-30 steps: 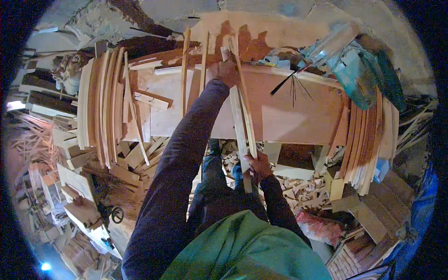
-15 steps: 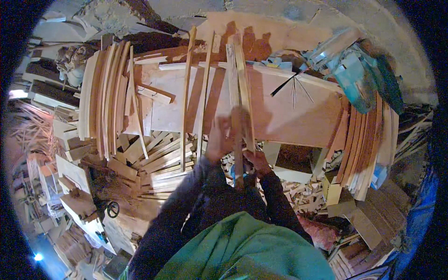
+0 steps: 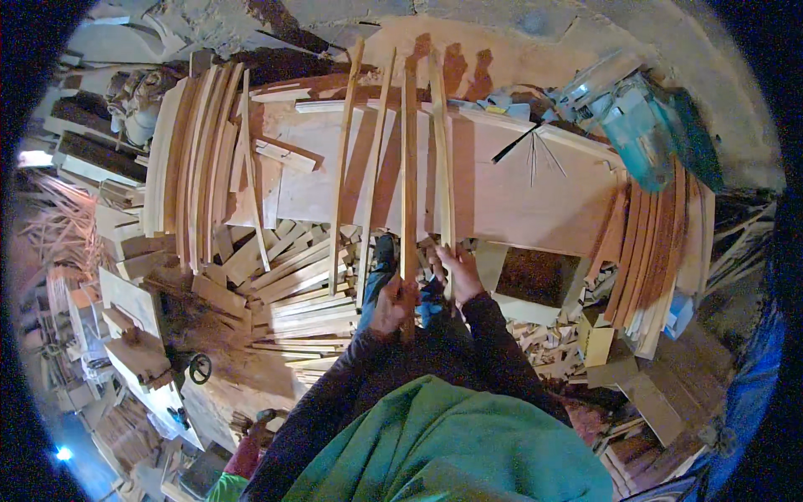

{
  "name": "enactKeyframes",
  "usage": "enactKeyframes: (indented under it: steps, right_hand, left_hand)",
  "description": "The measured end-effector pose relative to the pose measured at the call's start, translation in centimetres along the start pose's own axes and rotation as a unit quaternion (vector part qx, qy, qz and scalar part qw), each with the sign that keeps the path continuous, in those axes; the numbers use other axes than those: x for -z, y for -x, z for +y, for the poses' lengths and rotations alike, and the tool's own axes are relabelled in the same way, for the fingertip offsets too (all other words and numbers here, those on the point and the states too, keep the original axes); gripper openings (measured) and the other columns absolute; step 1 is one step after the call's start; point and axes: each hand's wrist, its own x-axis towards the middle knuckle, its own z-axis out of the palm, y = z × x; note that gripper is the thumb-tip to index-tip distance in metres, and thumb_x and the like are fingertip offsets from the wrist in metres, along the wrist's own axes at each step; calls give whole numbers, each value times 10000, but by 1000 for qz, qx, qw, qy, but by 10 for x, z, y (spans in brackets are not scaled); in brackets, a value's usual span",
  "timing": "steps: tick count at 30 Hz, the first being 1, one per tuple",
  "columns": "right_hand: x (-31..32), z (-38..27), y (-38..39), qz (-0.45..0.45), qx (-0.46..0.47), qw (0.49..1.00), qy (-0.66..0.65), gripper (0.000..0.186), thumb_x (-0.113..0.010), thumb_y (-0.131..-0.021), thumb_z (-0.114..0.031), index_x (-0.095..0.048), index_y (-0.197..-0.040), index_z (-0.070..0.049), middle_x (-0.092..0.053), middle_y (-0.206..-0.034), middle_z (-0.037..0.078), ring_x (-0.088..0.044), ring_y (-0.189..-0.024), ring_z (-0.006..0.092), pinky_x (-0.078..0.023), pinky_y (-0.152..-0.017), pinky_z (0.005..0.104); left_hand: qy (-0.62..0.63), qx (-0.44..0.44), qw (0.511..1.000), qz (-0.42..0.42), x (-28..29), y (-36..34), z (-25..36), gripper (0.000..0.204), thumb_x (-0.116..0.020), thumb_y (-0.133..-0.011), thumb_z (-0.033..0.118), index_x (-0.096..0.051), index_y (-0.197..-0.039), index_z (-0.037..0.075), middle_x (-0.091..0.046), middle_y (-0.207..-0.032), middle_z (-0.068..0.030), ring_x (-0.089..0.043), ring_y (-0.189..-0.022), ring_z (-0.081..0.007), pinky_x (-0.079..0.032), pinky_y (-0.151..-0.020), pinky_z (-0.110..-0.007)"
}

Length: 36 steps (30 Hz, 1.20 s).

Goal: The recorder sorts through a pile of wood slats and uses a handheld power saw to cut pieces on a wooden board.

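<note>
My left hand [image 3: 391, 306] is closed around the near end of a long wooden strip [image 3: 408, 176], which reaches away from me over the workbench board. To its right, my right hand [image 3: 462, 273] has its fingers wrapped round the near end of a second, paler wooden strip [image 3: 442, 159]. The two strips lie roughly side by side with a gap between them. Left of my hands, two more thin strips [image 3: 345, 167] [image 3: 376, 176] rest across the wide, flat board [image 3: 527, 192] with their near ends overhanging it.
Stacked planks stand at the left [image 3: 196, 167] and right [image 3: 648, 251] of the board. Wood offcuts [image 3: 293, 272] cover the floor below. A teal machine [image 3: 640, 142] sits at the far right. Another person's hand [image 3: 266, 416] shows at lower left, near a handwheel [image 3: 199, 368].
The two strips, crossed close together before, are now apart. My left hand has come down toward me with its strip; my right hand has risen slightly. Another person's hand has appeared at lower left.
</note>
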Motion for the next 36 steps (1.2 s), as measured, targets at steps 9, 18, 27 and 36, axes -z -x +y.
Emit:
enactKeyframes:
  steps: [9, 18, 27, 36]
  right_hand:
    - [10, 0, -9, 4, 52, 998, 37, 159, -624, -920, -202, -559, -959, -62, -605, -768, 46, -527, -543, 123, -390, -455, 254]
    - [16, 3, -7, 11, 45, 999, -9, 147, -657, -901, -190, -587, -956, -74, -612, -826, 62, -570, -573, 142, -412, -458, 256]
    - [15, 6, -7, 13, 51, 999, 0, 133, -623, -917, -168, -578, -990, -66, -618, -823, 70, -576, -610, 156, -427, -492, 284]
    - [15, 8, -6, 17, 7, 998, -55, 131, -612, -927, -199, -584, -958, -75, -623, -802, 61, -584, -606, 157, -441, -489, 290]
  left_hand:
    - [218, 106, 969, 47, 4, -17, -25, 222, -652, -898, 170, -541, -1023, 24, -625, -775, -68, -630, -706, -195, -525, -620, -310]
    - [168, 112, 979, -40, 18, -20, -19, 203, -541, -946, 96, -573, -1108, -22, -667, -961, -132, -650, -858, -202, -529, -777, -313]
    - [325, 38, 938, -115, 15, -25, -7, 351, -603, -918, 125, -522, -1232, -9, -648, -1079, -103, -628, -1006, -206, -492, -897, -338]
    - [456, -25, 871, -185, 18, -36, -8, 333, -492, -967, 118, -506, -1278, -3, -623, -1129, -104, -624, -1020, -214, -518, -895, -369]
